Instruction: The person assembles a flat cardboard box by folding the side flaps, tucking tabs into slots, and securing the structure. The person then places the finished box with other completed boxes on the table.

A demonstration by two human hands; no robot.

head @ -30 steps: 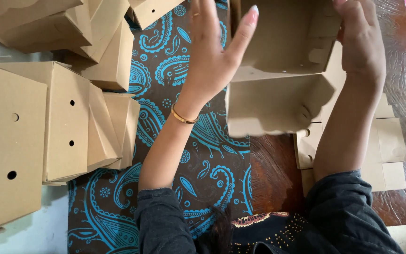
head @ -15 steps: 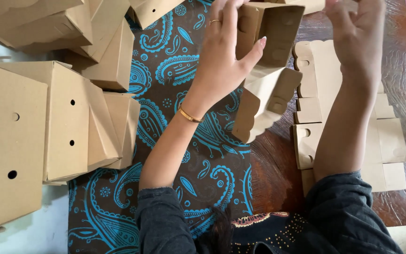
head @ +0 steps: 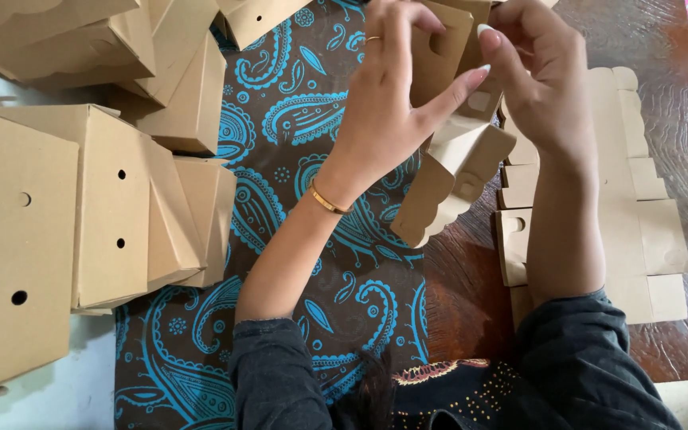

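A brown cardboard box blank (head: 451, 163), partly folded, hangs in the air above the table, its flaps pointing down and left. My left hand (head: 388, 103), with a ring and a gold bangle, grips its upper left part with fingers curled over the card. My right hand (head: 539, 76) holds the upper right edge, fingers pinched on a flap. Both hands are close together at the top middle of the head view.
A stack of flat box blanks (head: 646, 231) lies on the dark wooden table (head: 678, 95) at right. Several folded brown boxes (head: 105, 215) with small round holes pile up at left and top left. A brown cloth with blue paisley (head: 304, 127) covers the middle.
The box has been folded from a wide open shape into a narrower one, and both hands have moved closer together onto its upper part.
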